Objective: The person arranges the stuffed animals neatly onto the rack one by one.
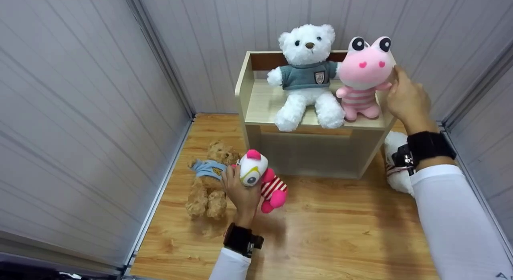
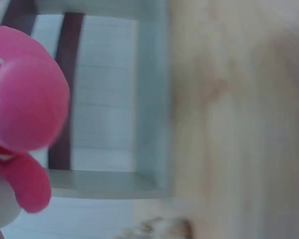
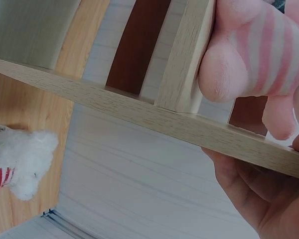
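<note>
My left hand (image 1: 243, 193) grips a plush toy (image 1: 253, 167) by its white, big-eyed head, over the floor in front of the wooden shelf (image 1: 256, 129). The toy has hot-pink limbs and a red-and-white striped body; its pink parts (image 2: 27, 104) fill the left edge of the left wrist view. My right hand (image 1: 408, 95) holds the shelf's right side panel (image 3: 114, 107), fingers outside and thumb at the inner edge. Just inside that panel, a pink frog plush (image 1: 362, 75) stands on the upper shelf. Left of it sits a white teddy bear (image 1: 308, 77) in a grey-green sweater.
A brown teddy bear (image 1: 208, 187) in a blue shirt lies on the wooden floor (image 1: 328, 232) at left. Right of the shelf lies a white plush (image 1: 396, 151) with red stripes, partly behind my right wrist. Grey panel walls (image 1: 80, 111) enclose the space.
</note>
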The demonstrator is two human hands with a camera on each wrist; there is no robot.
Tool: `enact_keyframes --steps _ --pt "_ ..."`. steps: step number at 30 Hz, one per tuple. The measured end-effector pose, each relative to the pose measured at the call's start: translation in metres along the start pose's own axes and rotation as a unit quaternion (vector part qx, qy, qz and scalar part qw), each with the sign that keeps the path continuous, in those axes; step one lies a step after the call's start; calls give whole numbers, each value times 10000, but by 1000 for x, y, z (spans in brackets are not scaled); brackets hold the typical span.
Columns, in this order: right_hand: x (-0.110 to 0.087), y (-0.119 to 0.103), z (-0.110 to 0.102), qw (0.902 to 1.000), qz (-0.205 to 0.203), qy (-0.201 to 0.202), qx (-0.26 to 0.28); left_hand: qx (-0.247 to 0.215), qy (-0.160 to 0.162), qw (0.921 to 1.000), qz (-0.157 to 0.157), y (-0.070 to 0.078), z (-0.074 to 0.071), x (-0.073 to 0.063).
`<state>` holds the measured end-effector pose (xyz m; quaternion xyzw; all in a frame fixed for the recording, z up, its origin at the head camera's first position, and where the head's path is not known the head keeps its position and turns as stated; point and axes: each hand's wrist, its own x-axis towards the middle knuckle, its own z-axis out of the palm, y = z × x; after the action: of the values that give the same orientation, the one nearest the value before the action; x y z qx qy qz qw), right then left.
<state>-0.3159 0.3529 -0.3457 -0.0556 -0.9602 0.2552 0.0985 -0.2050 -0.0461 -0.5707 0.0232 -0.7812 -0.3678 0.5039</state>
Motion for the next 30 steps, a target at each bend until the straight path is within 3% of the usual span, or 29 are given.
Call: enact_keyframes --steps 9,15,19,30 --pt "0 0 0 10000 39 -12 2 -733 243 9965 -323 34 -10 38" --pt "1 1 0 10000 24 69 -5 -549 130 9973 -468 48 -13 60" --pt "1 1 1 10000 5 89 -9 -492 249 9974 -474 54 -14 75" --pt "0 1 1 10000 10 22 59 -407 333 9984 -188 72 -12 120"
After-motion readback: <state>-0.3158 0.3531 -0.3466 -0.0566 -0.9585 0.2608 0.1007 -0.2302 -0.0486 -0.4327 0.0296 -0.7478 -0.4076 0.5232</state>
